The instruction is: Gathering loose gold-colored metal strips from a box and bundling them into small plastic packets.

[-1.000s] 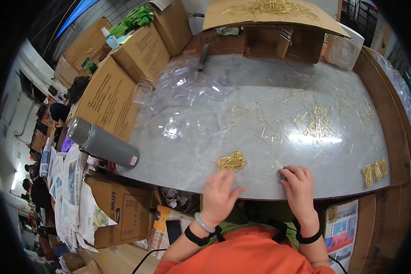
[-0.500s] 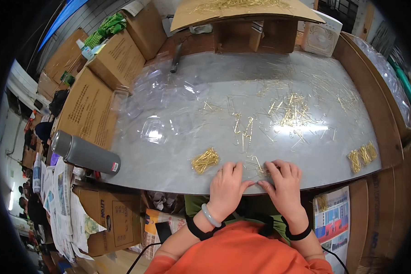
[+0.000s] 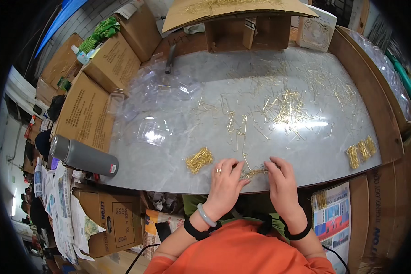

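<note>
A small bunch of gold wire hooks (image 3: 255, 173) lies near the table's front edge, between my two hands. My left hand (image 3: 224, 183) is at its left end, fingers bent and thumb apart from the forefinger. At the other end, the fingertips of my right hand (image 3: 283, 186) come up to the bunch, fingers apart; whether they press on it is hard to make out. A gold hook (image 3: 245, 150) reaches down toward the bunch, with a similar hook (image 3: 231, 122) beside it. Left of my left hand sits a neat bundle of gold hooks (image 3: 199, 160).
Loose gold hooks (image 3: 287, 109) are heaped and scattered over the grey table (image 3: 169, 176). Clear plastic trays (image 3: 151, 130) lie to the left, near a grey bottle (image 3: 84, 155). Several hook bundles (image 3: 362, 153) rest at the right edge. Cardboard boxes (image 3: 89, 107) and a white fan (image 3: 316, 31) border the table.
My hands have moved slightly apart, opening a gap around the small bunch. A long hook now stretches toward the bunch from above. The whole view has shifted a little.
</note>
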Available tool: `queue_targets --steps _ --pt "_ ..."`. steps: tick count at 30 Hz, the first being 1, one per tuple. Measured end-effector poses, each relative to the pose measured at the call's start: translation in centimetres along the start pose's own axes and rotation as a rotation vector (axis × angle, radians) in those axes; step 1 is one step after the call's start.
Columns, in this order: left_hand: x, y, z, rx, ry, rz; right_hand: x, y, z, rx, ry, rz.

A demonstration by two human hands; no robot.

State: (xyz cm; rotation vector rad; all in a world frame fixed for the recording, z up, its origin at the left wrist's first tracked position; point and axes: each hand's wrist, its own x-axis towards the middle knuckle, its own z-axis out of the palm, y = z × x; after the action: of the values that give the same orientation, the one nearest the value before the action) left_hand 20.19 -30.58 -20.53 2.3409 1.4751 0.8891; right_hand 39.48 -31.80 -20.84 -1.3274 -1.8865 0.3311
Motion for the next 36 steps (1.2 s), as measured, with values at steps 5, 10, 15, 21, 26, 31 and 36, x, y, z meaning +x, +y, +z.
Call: queue_targets --steps 5,10,15,21,26,31,36 --pt "0.1 -0.2 1.3 -0.077 -0.008 0.083 -0.9 -1.7 1.1 0.055 -0.087 -0.034" --pt "-0.1 -0.6 1.3 -0.16 0.037 0.13 0.7 -2.0 1.4 0.069 -0.034 -0.006" --pt "-0.2 -0.6 1.1 -0.219 0.075 0.116 2.2 -0.8 0.5 -0.198 -0.145 -0.105" --pt "-0.5 -0.2 0.9 -0.116 0.104 0.047 2.4 -0.3 -1.5 -0.12 -0.303 -0.167" --pt "-0.5 0.6 1.3 -0.054 0.064 -0.02 0.7 0.2 0.1 -0.068 -0.149 -0.119" --pt "-1.3 0.1 0.4 0.023 0.067 0.046 -0.4 -0.7 0.1 -0.011 -0.078 -0.021" --pt "-1.7 -0.5 1.1 -0.07 0.035 0.055 -1.1 -2.4 2.4 0.076 -0.13 -0.052"
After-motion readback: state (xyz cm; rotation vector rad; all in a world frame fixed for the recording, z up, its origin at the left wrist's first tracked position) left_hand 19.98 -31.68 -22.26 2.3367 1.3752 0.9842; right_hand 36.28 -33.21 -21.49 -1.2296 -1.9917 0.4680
